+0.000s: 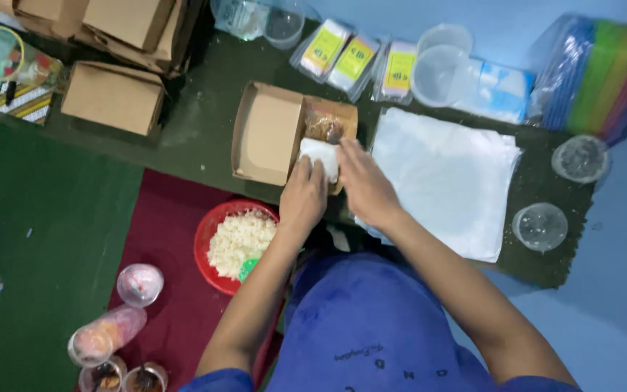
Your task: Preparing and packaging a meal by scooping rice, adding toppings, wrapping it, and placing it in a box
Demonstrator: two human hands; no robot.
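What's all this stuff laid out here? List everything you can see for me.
open cardboard box: one, brown, centre, lid folded left
white packet: one, inside the open box, under both hands
brown food: one portion, in the box behind the packet
closed cardboard boxes: several, brown, upper left
white sheets: one stack, right of the open box
red bowl: one, holds white rice, below the box
sachets: three, clear with yellow labels, top centre
clear plastic cups: several, far right and top
coloured sheets pack: one, top right
jars: several, lower left
left hand: on the packet
right hand: on the packet
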